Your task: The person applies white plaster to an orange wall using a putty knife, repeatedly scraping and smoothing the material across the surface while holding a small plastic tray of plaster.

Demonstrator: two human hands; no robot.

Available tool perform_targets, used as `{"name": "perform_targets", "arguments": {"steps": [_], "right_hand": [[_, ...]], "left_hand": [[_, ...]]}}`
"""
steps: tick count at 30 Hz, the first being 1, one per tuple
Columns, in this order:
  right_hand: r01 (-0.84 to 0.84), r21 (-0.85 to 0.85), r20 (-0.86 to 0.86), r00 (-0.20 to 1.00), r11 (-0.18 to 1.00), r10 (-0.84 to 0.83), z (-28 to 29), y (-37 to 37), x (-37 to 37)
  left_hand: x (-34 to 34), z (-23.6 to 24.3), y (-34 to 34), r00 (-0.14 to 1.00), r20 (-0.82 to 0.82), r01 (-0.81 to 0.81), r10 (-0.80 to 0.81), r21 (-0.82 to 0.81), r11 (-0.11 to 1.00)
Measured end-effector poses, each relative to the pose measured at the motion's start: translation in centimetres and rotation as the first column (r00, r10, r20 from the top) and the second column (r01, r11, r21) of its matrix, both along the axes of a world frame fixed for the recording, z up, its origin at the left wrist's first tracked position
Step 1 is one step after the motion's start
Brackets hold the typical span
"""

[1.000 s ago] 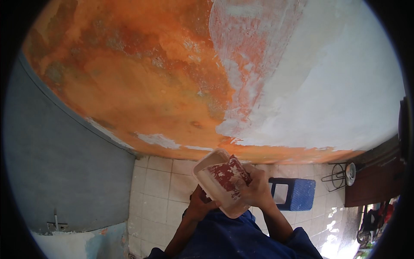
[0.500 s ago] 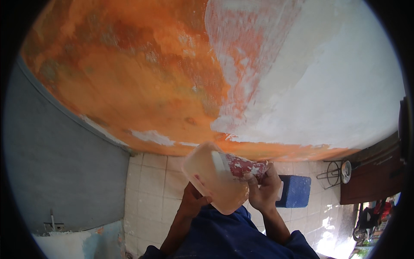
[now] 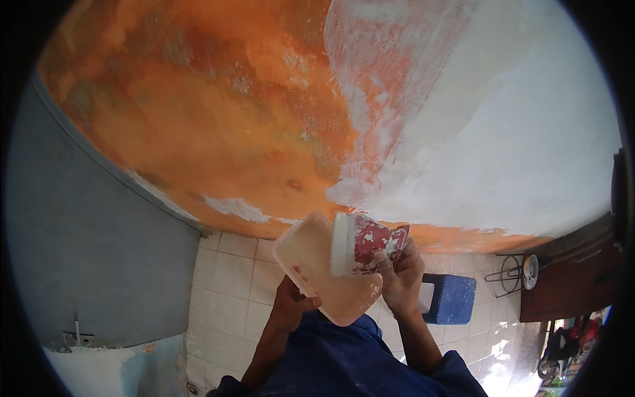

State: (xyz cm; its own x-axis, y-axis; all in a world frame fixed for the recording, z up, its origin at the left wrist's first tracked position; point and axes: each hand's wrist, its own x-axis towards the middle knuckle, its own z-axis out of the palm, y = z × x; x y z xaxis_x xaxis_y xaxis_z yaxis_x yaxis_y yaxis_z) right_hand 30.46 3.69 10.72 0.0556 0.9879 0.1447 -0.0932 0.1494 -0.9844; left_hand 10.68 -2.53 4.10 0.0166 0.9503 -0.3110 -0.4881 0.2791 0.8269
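My left hand (image 3: 291, 308) grips the lower left rim of a pale, shallow plastic tub (image 3: 304, 248), its thumb over the edge. The tub is tilted, with smears along its rim. In my right hand (image 3: 402, 283) is a red putty knife (image 3: 376, 242) spotted with dried white filler, my thumb lying on its face. A band of white filler (image 3: 342, 243) coats its wide edge, which is over the tub's opening. Beyond both hands rises a wall, bare orange (image 3: 198, 126) on the left and coated white (image 3: 516, 145) on the right.
A blue plastic stool (image 3: 451, 299) stands on the tiled floor (image 3: 228, 291) to my right. Farther right are a metal stand (image 3: 506, 274) holding a round pan and a dark wooden piece (image 3: 562, 284). A grey wall (image 3: 112, 245) closes off the left side.
The putty knife has turned in my right hand, so its filler-coated edge shows more fully and stands more upright over the tub. My left hand keeps its hold, the tub shifting slightly.
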Motion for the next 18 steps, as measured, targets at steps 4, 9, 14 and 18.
{"name": "perform_targets", "arguments": {"steps": [4, 9, 14, 18], "right_hand": [[-0.064, -0.243, -0.205, 0.979, 0.968, 0.013, 0.8, 0.2, -0.3], [-0.273, -0.375, -0.311, 0.937, 0.886, 0.157, 0.6, 1.0, 1.8], [-0.238, -0.275, -0.327, 0.934, 0.932, 0.142, 0.7, 1.1, 1.4], [-0.187, -0.210, -0.244, 0.961, 0.960, 0.133, 1.3, 0.8, 1.3]], "left_hand": [[-0.2, -0.3, -0.2, 0.999, 0.033, 0.014, -0.014, -0.020, 1.000], [0.1, -0.4, -0.2, 0.997, 0.074, -0.001, 0.001, -0.003, 1.000], [-0.1, -0.4, 0.3, 0.992, 0.122, 0.023, -0.020, -0.023, 0.999], [-0.2, 0.3, 0.5, 0.991, 0.129, 0.040, -0.042, 0.017, 0.999]]}}
